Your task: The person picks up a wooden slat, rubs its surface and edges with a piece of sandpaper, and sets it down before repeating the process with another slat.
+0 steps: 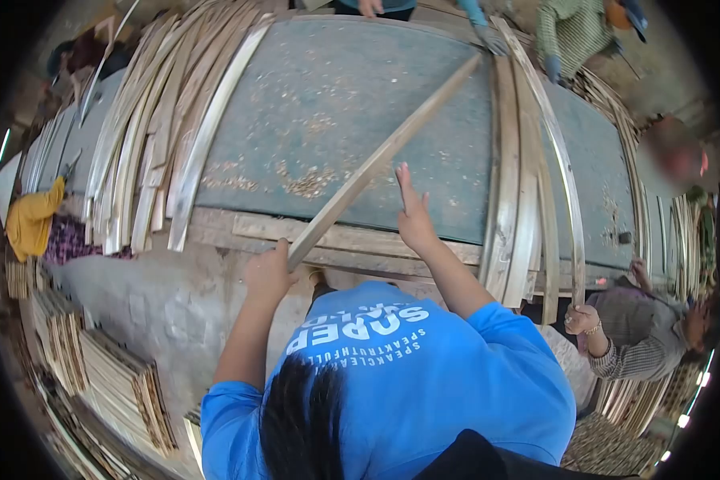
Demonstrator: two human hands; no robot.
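Grip, left hand [268,274]: fingers curled about the near end of one long, straight, brown-grey wooden strip [386,152]. Grip, right hand [414,216]: spread wide, fingers extended, holding nothing, just beside that strip.

Tabletop [432,52]: broad, dark grey-green, matt, scuffed.

Bundle of weathered wooden strips [164,120], at its left: long, rough-grained, overlapping, some bowed.

Row of pale and brown wooden strips [506,192], at its right: narrower group, laid nearly parallel.

Held strip: square-edged, slanting across the tabletop, far end near a co-worker's gloved hand [490,40]; whether that end touches the surface, I cannot tell.

Tan wood chips [302,181]: small, flaky, scattered, thickest left of the held strip.

Step in hand, as I judge it: positioning the single strip. Next move calls for my right hand to steady its length, mindful of the co-worker's fingers.
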